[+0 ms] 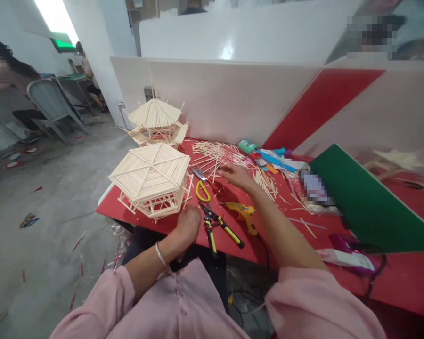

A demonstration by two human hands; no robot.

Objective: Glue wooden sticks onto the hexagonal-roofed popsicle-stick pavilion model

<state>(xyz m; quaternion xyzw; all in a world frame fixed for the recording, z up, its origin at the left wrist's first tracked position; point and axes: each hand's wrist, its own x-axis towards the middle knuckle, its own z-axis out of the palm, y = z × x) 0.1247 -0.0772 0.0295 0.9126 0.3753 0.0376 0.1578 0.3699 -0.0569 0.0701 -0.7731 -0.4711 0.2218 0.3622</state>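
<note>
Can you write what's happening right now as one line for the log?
left hand: closed, resting on table edge by stick pavilion | right hand: open, reaching over loose sticks | pliers, glue gun: untouched

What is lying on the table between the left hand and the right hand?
In the head view, yellow-handled scissors lie between the left hand and right hand; the pliers sit just nearer.

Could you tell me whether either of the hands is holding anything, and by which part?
Nothing visibly held: the right hand reaches open over the loose sticks; the left hand is closed, contents hidden.

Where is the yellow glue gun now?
In the head view, the yellow glue gun lies on the red table, under the right forearm, just right of the yellow-handled pliers.
</note>
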